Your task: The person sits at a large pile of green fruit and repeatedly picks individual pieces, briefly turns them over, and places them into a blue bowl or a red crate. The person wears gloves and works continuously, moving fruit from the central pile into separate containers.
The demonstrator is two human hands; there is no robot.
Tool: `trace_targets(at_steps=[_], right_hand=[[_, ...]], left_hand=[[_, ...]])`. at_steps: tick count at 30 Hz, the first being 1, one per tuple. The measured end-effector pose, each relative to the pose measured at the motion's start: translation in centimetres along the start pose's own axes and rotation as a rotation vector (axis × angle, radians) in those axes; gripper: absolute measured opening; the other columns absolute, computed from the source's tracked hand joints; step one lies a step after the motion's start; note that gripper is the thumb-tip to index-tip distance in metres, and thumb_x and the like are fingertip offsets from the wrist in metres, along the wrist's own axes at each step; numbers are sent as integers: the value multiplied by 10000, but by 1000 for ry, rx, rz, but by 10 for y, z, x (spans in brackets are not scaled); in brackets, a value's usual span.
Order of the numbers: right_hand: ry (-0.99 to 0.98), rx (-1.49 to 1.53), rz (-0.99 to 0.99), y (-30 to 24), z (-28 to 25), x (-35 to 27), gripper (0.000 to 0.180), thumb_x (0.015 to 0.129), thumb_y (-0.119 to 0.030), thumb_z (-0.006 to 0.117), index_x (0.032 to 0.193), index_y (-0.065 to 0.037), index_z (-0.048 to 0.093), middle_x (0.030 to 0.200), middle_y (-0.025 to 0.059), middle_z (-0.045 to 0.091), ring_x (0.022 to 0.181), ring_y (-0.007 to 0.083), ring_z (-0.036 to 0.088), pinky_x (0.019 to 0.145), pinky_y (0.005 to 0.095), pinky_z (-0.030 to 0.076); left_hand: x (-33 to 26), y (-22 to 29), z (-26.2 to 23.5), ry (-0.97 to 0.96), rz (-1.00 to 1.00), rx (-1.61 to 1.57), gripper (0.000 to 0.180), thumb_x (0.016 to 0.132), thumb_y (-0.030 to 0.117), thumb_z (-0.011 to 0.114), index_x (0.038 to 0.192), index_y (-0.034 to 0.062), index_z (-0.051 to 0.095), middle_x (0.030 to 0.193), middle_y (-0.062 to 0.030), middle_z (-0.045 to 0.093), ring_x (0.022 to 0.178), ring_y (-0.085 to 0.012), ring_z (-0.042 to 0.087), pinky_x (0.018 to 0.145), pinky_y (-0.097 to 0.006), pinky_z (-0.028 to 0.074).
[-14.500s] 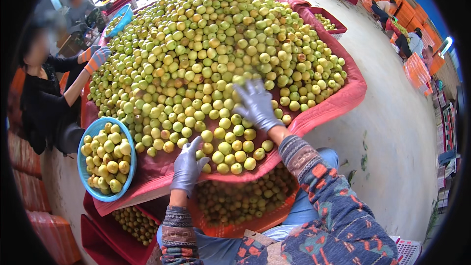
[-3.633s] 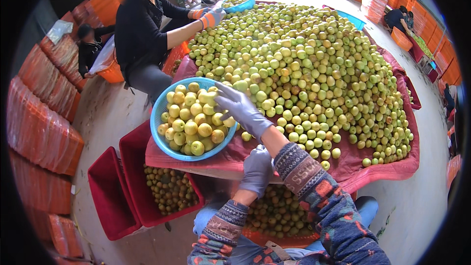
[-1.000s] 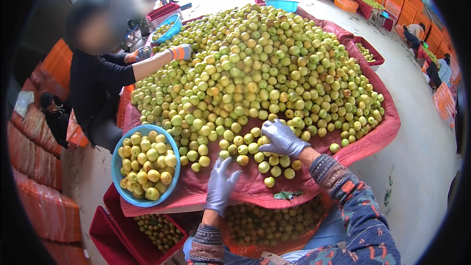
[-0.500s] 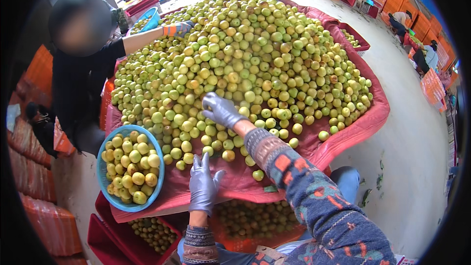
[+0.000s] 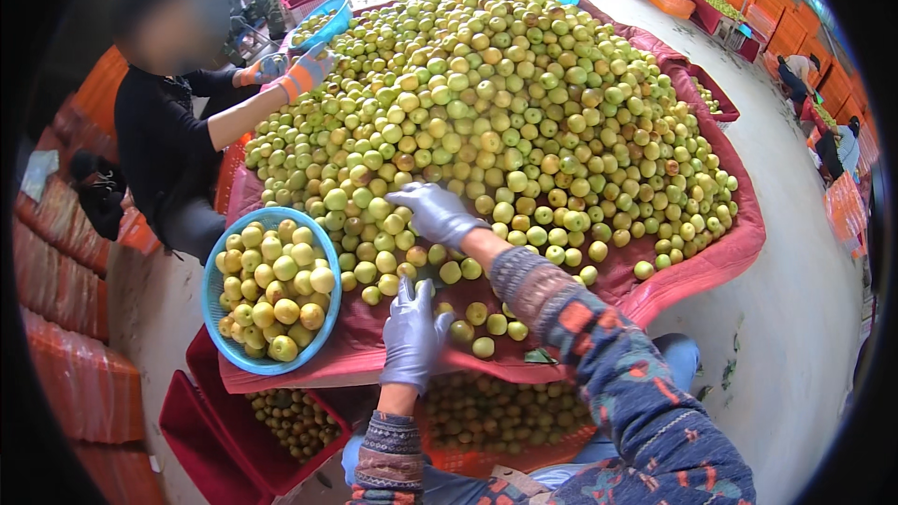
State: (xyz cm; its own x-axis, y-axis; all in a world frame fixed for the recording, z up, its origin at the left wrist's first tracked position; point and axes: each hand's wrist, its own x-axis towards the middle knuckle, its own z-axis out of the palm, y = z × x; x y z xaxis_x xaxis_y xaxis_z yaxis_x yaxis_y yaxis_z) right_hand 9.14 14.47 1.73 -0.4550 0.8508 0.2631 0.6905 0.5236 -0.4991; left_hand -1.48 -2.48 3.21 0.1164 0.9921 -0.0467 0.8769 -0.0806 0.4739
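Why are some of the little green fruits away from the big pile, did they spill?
A few round green fruits lie loose on the red cloth at the pile's near edge, by the left hand and right hand in grey gloves. They look rolled off. Nothing seems damaged.

Both the left hand (image 5: 412,337) and the right hand (image 5: 435,213) wear thin, smooth grey-blue gloves with a rubbery, faintly shiny look. The fruit (image 5: 486,103) has smooth, slightly glossy yellow-green skin. It lies on a red woven-looking cloth (image 5: 720,243), matt and creased. The blue basin (image 5: 217,318) and the red crate (image 5: 201,416) look like smooth plastic. The patterned sleeve (image 5: 608,365) is soft knitted fabric.
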Motion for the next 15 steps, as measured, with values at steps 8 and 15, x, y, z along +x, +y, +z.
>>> trace_targets(at_steps=[8, 15], right_hand=[[-274, -122, -297, -39, 9, -47, 350, 756, -74, 589, 1083, -168, 667, 1078, 82, 589, 1011, 283, 577, 796, 382, 523], [181, -367, 137, 77, -61, -99, 369, 755, -27, 572, 1085, -183, 628, 1245, 90, 533, 861, 306, 623, 725, 393, 541]], left_hand=[[3, -25, -10, 32, -140, 151, 729, 741, 332, 741, 1342, 66, 426, 1380, -319, 349, 1254, -493, 352, 1032, -502, 345], [-5, -4, -10, -225, 206, 39, 635, 720, 273, 756, 1302, 211, 511, 1461, -209, 303, 1338, -460, 259, 979, -578, 369]])
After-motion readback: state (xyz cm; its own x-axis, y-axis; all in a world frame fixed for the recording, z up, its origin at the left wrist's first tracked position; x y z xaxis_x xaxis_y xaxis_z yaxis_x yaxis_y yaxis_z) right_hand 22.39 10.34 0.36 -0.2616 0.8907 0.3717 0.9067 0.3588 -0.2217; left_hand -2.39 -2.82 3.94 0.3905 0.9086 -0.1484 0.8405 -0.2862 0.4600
